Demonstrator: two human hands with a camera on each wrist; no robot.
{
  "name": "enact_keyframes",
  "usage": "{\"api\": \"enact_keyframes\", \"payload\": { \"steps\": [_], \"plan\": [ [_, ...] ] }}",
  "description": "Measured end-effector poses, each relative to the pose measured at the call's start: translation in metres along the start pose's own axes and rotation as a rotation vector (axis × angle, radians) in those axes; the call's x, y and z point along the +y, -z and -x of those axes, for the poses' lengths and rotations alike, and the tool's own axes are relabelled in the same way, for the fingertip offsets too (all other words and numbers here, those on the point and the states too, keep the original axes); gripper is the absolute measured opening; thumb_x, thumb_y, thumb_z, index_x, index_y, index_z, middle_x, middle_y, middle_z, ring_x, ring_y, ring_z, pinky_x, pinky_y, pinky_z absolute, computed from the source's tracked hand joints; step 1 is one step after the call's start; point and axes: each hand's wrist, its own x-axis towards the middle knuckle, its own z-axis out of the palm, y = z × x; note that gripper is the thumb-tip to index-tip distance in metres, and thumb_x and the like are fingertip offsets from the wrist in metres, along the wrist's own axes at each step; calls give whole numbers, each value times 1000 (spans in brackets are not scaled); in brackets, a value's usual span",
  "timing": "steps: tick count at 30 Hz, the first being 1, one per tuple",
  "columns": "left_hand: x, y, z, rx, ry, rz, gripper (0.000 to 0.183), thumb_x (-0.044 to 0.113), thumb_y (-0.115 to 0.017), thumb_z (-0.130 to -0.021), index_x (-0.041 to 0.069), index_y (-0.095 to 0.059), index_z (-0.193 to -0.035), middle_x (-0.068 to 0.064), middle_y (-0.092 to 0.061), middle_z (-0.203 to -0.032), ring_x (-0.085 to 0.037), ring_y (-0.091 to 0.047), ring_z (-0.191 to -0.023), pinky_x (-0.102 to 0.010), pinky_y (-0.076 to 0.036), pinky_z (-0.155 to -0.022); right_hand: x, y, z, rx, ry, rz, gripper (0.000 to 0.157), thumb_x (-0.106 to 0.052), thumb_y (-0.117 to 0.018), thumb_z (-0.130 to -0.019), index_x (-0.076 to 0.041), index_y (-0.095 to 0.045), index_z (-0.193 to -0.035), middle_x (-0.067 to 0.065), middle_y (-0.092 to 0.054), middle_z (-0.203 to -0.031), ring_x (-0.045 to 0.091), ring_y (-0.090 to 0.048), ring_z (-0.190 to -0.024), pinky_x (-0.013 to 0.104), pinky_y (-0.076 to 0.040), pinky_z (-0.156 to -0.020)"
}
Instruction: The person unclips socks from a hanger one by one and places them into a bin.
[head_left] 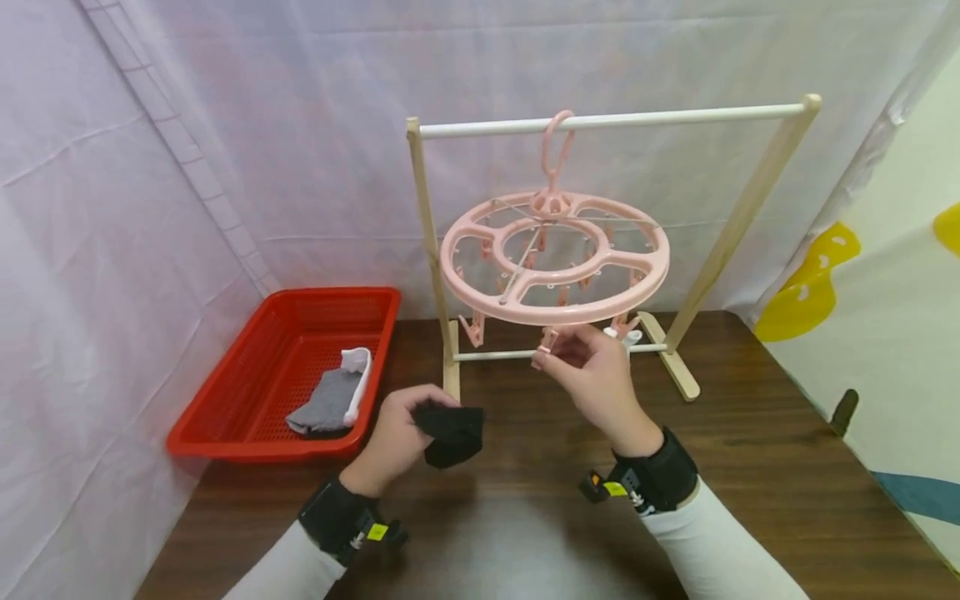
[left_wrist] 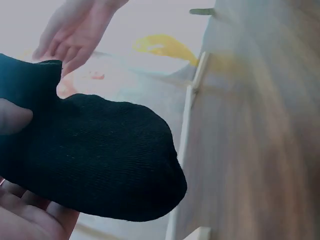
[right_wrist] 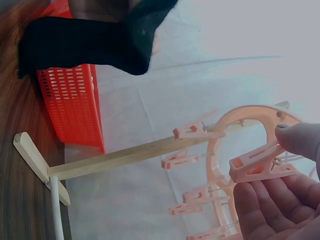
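A black sock point(head_left: 456, 438) is pinched in my left hand point(head_left: 396, 432), in front of the drying rack. In the left wrist view the sock point(left_wrist: 100, 155) lies between the thumb and the fingers, its toe pointing away. My right hand point(head_left: 600, 382) pinches a pink clothespin point(head_left: 548, 340) at the near rim of the round pink hanger point(head_left: 555, 315). The right wrist view shows thumb and fingers on the handle end of this clothespin point(right_wrist: 260, 165); nothing is between its tips. Sock and clothespin are apart.
The hanger hooks over the white bar point(head_left: 675, 117) of a wooden stand point(head_left: 731, 229); several other clothespins point(head_left: 473, 328) dangle from it. Something small and white point(head_left: 632, 337) shows behind my right hand. At left, a red basket point(head_left: 225, 451) holds a grey cloth item point(head_left: 327, 400) and a white one point(head_left: 360, 383).
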Motion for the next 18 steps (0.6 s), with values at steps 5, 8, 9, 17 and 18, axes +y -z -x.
{"api": "enact_keyframes", "payload": {
  "steps": [5, 8, 9, 17, 18],
  "plan": [
    [4, 23, -7, 122, -18, -19, 14, 0, -71, -83, 7, -71, -95, -7, -72, -90, -21, -64, -84, -34, -53, -79, 0, 1, 0, 15, -23, 34, 26, -11, -79, -79, 1, -67, -99, 17, -70, -86, 15, -70, -78, 28, -58, -70],
    [8, 40, -10, 206, -31, 2, 11, 1, -69, -84, 2, -70, -95, -7, -71, -89, -20, -62, -86, -31, -52, -78, -4, 1, 0, 20, -51, 47, 24, -6, -79, -78, 1, -67, -98, 17, -69, -87, 14, -69, -78, 27, -58, -70],
    [9, 47, -11, 229, -30, 18, 10, 1, -68, -86, -1, -70, -96, -7, -70, -90, -19, -62, -86, -31, -52, -78, -6, 1, 1, 17, -55, 49, 24, -4, -78, -78, 2, -67, -98, 18, -69, -87, 14, -69, -78, 27, -58, -70],
    [15, 107, -13, 505, 65, 55, 12, -6, -63, -85, -8, -70, -95, 0, -73, -84, -17, -65, -82, -26, -54, -72, -15, 1, 0, -11, -28, 28, 22, -2, -75, -81, 6, -65, -99, 21, -69, -87, 18, -70, -78, 28, -58, -70],
    [16, 113, -13, 550, 82, 44, 12, -6, -63, -85, -8, -71, -94, 0, -73, -82, -19, -64, -82, -26, -53, -71, -13, 1, 0, -11, -30, 20, 22, -4, -75, -81, 5, -65, -99, 20, -69, -87, 18, -70, -78, 28, -58, -70]
  ]
}}
